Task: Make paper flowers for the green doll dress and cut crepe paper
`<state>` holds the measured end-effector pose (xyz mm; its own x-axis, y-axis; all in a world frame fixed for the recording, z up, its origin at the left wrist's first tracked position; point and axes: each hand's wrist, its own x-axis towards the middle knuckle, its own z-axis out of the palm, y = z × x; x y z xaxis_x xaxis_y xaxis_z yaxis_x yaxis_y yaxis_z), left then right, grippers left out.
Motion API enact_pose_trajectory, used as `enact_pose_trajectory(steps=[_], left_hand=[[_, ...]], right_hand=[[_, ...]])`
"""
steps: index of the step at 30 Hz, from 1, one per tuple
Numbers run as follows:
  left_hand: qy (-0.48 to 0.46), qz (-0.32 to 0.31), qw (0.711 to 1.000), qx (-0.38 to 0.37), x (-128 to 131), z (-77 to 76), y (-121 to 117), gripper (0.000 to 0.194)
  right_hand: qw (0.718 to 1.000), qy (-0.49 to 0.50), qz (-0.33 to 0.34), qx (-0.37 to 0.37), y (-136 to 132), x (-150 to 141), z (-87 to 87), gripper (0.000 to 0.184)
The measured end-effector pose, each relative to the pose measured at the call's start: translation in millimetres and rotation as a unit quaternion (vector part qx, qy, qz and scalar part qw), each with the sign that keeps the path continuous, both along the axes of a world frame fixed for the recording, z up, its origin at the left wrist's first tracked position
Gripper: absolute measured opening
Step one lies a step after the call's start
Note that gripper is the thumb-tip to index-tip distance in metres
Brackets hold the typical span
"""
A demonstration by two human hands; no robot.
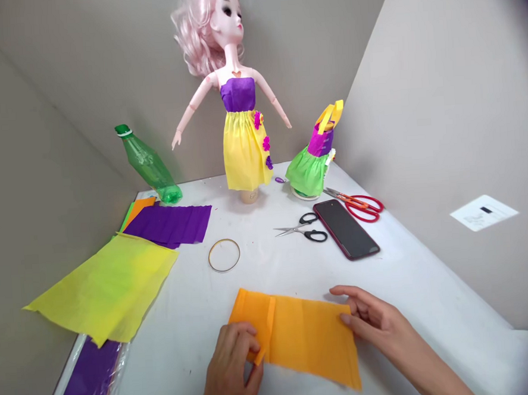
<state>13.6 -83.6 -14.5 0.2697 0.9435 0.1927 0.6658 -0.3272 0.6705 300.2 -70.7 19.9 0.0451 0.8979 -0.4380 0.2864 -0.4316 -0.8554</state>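
Head view: left hand (227, 366) pinches a folded strip (266, 322) on the orange crepe paper (311, 337), lower center of frame, on the white table (167, 370); right hand (374, 316) spread open, touching the paper's right edge.

On the table (182, 321): doll (240, 127) at back centre, plastic bottle (148, 164) to its left, smaller dressed figure (315, 158) to its right, loose paper sheets (104, 288) along the left side, wire hoop (224, 255) mid-table, phone (346, 229) between two pairs of scissors (300, 228), crepe paper sheet (308, 338) at front.
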Motion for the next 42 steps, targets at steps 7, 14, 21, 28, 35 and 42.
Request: enact_pose_trajectory(steps=[7,14,21,28,35,42], left_hand=[[0.035,-0.051,0.998,0.012,-3,3.3,6,0.014],[0.017,-0.036,0.999,0.030,2,-1.7,-2,0.011],[-0.001,-0.048,0.998,0.047,5,-7.9,-5,0.020],[-0.007,-0.037,0.999,0.015,-6,11.3,4,0.017],[0.054,0.057,0.996,-0.052,-14,28.6,42,0.021],[-0.074,0.083,0.971,-0.209,-13,36.8,60,0.013]], right_hand=[[0.995,0.054,0.057,-0.054,-7,17,1.7,0.045],[0.985,-0.163,0.058,0.020,-4,20,-2.4,0.036],[0.926,-0.247,0.179,0.224,16,-45,22.1,0.022],[0.878,-0.341,0.265,0.206,29,-105,20.0,0.008],[0.862,-0.401,0.244,0.192,34,-115,5.5,0.013],[0.925,-0.275,0.196,0.174,34,-109,0.6,0.022]])
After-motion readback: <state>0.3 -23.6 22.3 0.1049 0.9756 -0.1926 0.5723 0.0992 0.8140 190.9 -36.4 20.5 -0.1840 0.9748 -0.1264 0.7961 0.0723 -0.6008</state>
